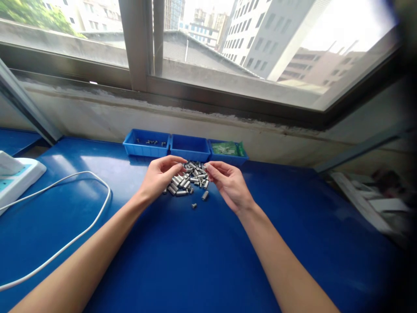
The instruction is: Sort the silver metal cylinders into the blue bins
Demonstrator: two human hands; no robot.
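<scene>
A pile of short metal standoffs [194,176] lies on the blue tabletop, with several pieces spread toward its front edge. My left hand [159,176] is at the pile's left side, its thumb and fingertips drawn together in a pinch. On the right side, my right hand [230,182] also pinches with thumb and forefinger. Whatever is between the fingertips of either hand is too small to make out. One loose standoff [205,195] rests just in front of the pile, and nearer still lies a small screw [194,205].
Behind the pile stand three joined blue bins: the left bin [146,150] holds a few small metal parts, the right bin [213,157] green packets [226,148]. A white cable [83,226] curves across the left, beside a white power strip [24,176]. A window frame [208,95] rises behind.
</scene>
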